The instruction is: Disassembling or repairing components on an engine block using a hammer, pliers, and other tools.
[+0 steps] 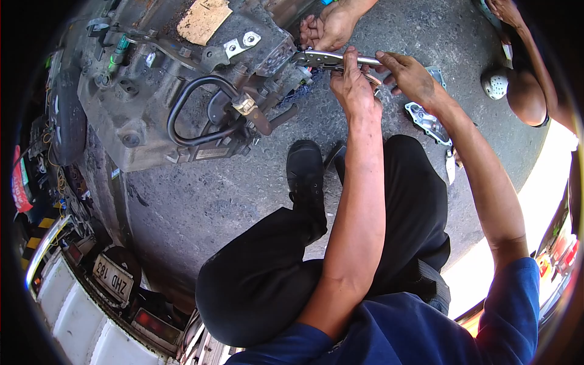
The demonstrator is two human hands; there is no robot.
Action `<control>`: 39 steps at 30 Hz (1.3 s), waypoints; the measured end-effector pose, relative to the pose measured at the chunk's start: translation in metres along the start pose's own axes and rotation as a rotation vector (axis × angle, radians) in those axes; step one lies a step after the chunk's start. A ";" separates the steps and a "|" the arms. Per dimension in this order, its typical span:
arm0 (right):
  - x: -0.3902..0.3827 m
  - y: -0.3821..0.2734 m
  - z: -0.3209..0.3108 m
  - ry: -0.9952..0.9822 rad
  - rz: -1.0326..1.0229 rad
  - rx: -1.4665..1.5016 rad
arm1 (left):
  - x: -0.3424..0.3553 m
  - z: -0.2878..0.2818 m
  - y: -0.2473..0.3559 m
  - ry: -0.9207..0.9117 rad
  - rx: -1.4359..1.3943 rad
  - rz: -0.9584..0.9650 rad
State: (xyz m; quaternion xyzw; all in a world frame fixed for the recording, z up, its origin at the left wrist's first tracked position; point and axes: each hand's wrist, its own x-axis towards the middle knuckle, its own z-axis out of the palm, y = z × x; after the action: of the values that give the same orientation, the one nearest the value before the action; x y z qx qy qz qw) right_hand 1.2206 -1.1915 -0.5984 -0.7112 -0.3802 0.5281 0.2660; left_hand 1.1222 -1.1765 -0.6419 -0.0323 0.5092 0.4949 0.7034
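The plier-like metal tool (317, 58), pierced along its side, lay level in the upper middle of the view, its nose at the right-hand edge of the grimy metal casing (146, 137). The left hand (356, 88) was wrapped around its middle, fingers closed over the handles; the right hand (410, 76) pinched the far end of the upper handle between thumb and fingers.

Doing this well, I judged, meant keeping the nose square on its hold, steadying it with the left hand and giving the right hand the leverage at the handle's end – pressure even, never jerked. Another person's hand (328, 27) was just beside the nose, so a slip could have nipped those fingers. What the nose gripped, if anything, was hidden.

On the casing were a looped black hose (176, 112), a two-holed bracket (242, 44) and a scrap of cardboard (204, 21). A pale label (213, 153) below the hose was too small to read. To the right, an open metal cover (429, 121) lay on the floor (261, 188).

Clearer writing sat farther out: a number plate (114, 278) with large dark characters, upside down, on a white vehicle (76, 304), and a red packet (20, 182) with pale lettering – no maker's mark showed on the tool.
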 end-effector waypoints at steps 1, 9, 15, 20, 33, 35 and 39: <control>0.002 -0.002 0.000 0.019 -0.133 -0.167 | 0.001 -0.001 0.000 -0.022 -0.013 0.038; 0.052 -0.037 -0.009 -0.545 -0.162 -0.635 | 0.010 -0.009 -0.005 -0.085 0.169 0.066; 0.061 -0.040 0.005 -0.597 -0.416 -0.887 | 0.001 -0.002 -0.001 -0.029 0.054 0.078; 0.055 -0.042 0.000 -0.635 -0.285 -0.724 | -0.004 -0.002 0.003 -0.056 0.058 0.063; 0.067 -0.024 0.005 -0.624 -0.293 -0.710 | 0.001 -0.001 -0.003 -0.050 0.001 0.067; 0.070 -0.023 0.007 -0.667 -0.235 -0.721 | -0.001 -0.002 -0.001 -0.025 0.049 0.069; 0.068 -0.031 0.012 -0.715 -0.232 -0.654 | -0.003 -0.003 0.002 0.017 0.081 -0.023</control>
State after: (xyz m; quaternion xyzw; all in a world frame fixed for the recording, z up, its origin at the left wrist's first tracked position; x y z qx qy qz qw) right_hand 1.2115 -1.1185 -0.6151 -0.4850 -0.6699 0.5588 -0.0611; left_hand 1.1190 -1.1792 -0.6400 -0.0141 0.5343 0.4656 0.7054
